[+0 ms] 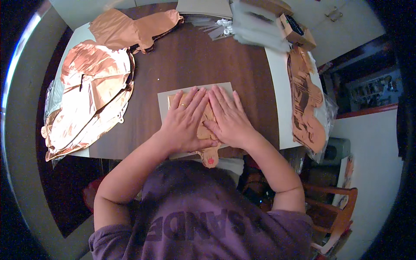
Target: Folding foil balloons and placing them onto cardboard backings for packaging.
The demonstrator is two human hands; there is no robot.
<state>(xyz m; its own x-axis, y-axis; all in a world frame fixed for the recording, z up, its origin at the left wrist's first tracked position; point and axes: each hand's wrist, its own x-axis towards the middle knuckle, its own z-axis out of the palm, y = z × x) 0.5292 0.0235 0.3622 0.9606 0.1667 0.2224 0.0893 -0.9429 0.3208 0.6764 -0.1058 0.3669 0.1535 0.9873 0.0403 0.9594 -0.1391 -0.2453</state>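
Observation:
Both my hands lie flat, fingers stretched out, on a folded copper-coloured foil balloon [210, 152] near the table's front edge. My left hand [184, 119] wears a ring and covers the left part of the foil. On the right part rests my right hand [229, 116], its thumb pointing in toward the left one. Under the foil is a grey card sheet [163, 100], its corners showing around my hands. The balloon's narrow tail, with a small red mark, sticks out toward me past the card. Most of the foil is hidden by my hands.
Shiny copper foil balloons [97, 86] are piled at the left, with more foil balloons [136, 30] behind. Flattened foil pieces [307, 104] lie on clear plastic at the right edge. Across the dark table [208, 60] stand clear bags [258, 28] and a small cardboard box [307, 39].

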